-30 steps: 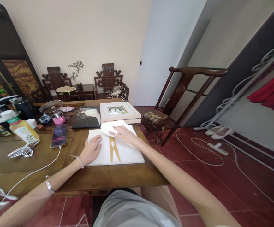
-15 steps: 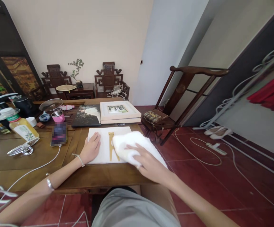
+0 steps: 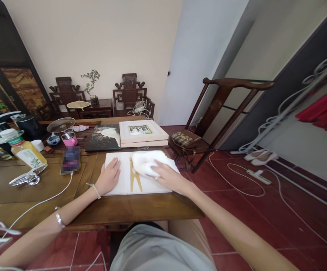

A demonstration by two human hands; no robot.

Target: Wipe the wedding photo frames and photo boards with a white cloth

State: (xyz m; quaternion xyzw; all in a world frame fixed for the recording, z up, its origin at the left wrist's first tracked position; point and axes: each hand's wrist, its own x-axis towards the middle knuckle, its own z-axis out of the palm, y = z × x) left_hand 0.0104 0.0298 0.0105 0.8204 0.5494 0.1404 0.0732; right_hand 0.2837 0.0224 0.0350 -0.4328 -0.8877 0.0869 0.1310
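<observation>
A white board or album page lies near the table's front edge, with a tan, long-legged figure on its face. My left hand rests flat on the board's left side, fingers stretched out. Bunched in my right hand is a white cloth, pressed against the board's upper right part. The cloth covers part of the figure's top and much of the board's right side.
Behind the board lie a dark photo panel and stacked white picture frames. To the left are a phone on a cable, a yellow bottle, a silver clip and a pink cup. A wooden chair stands at right.
My right hand has moved the cloth up and away from me, uncovering the figure's lower legs and the board's lower right. My left hand stays in place.
</observation>
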